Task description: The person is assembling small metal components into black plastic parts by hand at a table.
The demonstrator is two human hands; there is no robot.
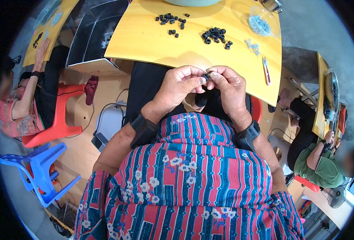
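Head view first: we see our left hand (179, 85) and right hand (229, 86) meeting just in front of the near edge of the yellow wooden table (145, 40), fingertips pressed together around a small black rubber ring (205, 75) pinched between both hands. Farther off on the table lie a loose pile of black rubber rings (215, 35) and a scattered second group (171, 19) to its left. At the far right a clear plastic bag of small silvery parts (260, 25) sits, with red-handled snips (266, 70) nearer us. A blue plastic chair (39, 168) stands at near left.
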